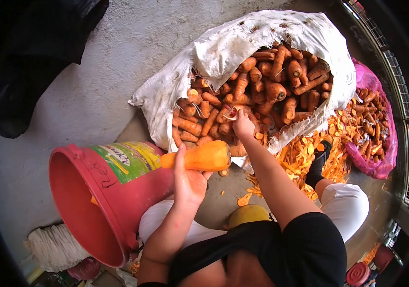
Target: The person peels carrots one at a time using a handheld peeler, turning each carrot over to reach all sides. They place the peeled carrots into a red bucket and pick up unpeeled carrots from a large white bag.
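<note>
Orange and peeled, a carrot [205, 157] sits gripped in our left hand [190, 184]; our right hand [244, 125] clasps a peeler [231, 114] by the sack [219, 55].

Across the left fingers [179, 163] I see a peeled carrot [208, 157] in bright, even orange. At the right fingers [242, 120], I make out red and off-white on a small tool [231, 115]. Beyond them, carrots [275, 91] show me duller, brown-tinged orange within a white sack [216, 55]. Left of the left fingers, I get a pinkish-red bucket [128, 201] with a green-and-yellow label [123, 160]; right of the right fingers, a magenta bag [390, 138].
</note>
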`<state>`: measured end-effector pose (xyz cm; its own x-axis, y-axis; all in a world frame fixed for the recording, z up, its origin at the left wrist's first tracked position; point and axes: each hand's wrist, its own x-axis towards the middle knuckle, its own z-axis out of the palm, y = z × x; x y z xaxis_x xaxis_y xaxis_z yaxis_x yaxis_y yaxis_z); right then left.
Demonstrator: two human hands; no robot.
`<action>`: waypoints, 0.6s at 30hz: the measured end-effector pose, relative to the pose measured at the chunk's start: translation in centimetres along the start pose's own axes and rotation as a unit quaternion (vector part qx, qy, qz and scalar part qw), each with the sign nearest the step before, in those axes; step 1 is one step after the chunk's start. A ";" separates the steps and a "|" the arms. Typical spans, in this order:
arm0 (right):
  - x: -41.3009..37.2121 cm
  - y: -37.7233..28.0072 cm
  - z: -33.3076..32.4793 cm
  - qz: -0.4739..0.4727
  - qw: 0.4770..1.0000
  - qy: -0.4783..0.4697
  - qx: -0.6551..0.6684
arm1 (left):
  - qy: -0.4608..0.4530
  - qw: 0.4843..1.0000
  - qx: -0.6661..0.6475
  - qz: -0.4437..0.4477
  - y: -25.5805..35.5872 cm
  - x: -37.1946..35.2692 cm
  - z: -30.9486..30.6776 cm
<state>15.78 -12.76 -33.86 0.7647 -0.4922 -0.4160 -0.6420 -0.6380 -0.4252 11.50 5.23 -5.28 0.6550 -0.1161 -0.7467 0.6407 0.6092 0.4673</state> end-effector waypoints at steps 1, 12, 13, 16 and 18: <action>0.1 0.1 0.3 0.001 1.000 0.002 0.003 | 0.000 1.000 0.005 0.000 0.0 0.0 0.0; -6.7 5.2 -4.4 -0.068 0.976 -0.003 0.205 | -0.069 0.998 0.009 -0.012 -0.3 -0.4 0.1; -7.0 7.1 -3.3 -0.068 0.964 -0.009 0.258 | -0.081 0.997 0.010 -0.012 -0.4 -0.8 0.2; -12.4 6.4 -9.7 0.032 0.815 -0.118 0.566 | -0.132 0.991 -0.006 -0.013 -0.7 -1.8 0.6; -15.8 4.4 -15.4 0.043 0.785 -0.152 0.598 | -0.169 0.986 -0.012 -0.011 -1.2 -3.1 1.0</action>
<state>1.74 -16.95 -16.78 0.7835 -0.2227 -0.5801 -0.4228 0.4931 -0.7603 9.13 4.11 -3.09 0.7393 -0.3815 -0.5549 0.6496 0.6212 0.4384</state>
